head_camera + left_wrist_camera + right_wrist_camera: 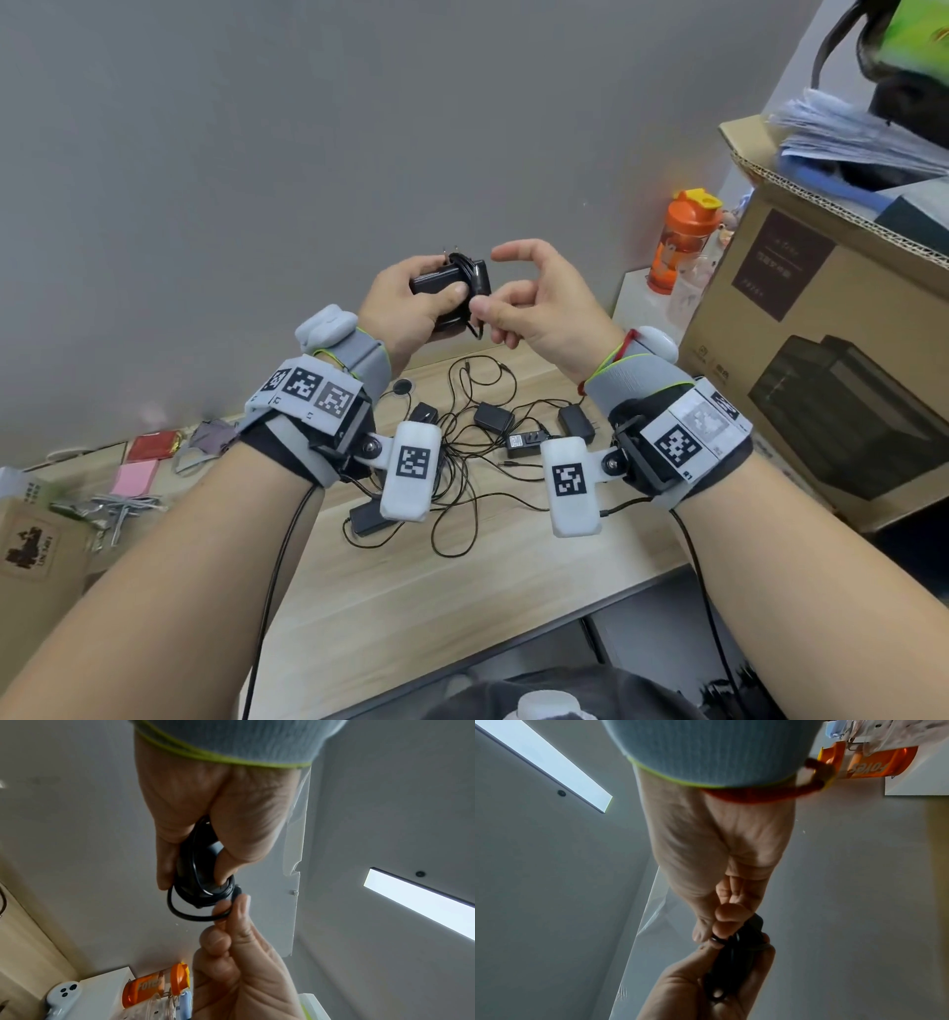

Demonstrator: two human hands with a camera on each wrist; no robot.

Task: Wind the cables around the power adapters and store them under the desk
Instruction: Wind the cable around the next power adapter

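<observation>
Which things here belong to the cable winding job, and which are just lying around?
Job:
- adapter, gripped by left hand
- its cable, end pinched by right hand
- loose adapters and tangled cables on the desk

Lying about:
- orange bottle
- cardboard box
- papers
- pink notes

A light wooden desk carries a tangle of thin black cables with several black power adapters lying among them. At its left end lie a pink pad, a red packet and a grey cloth. On the right sit a large cardboard box and an orange bottle
</observation>
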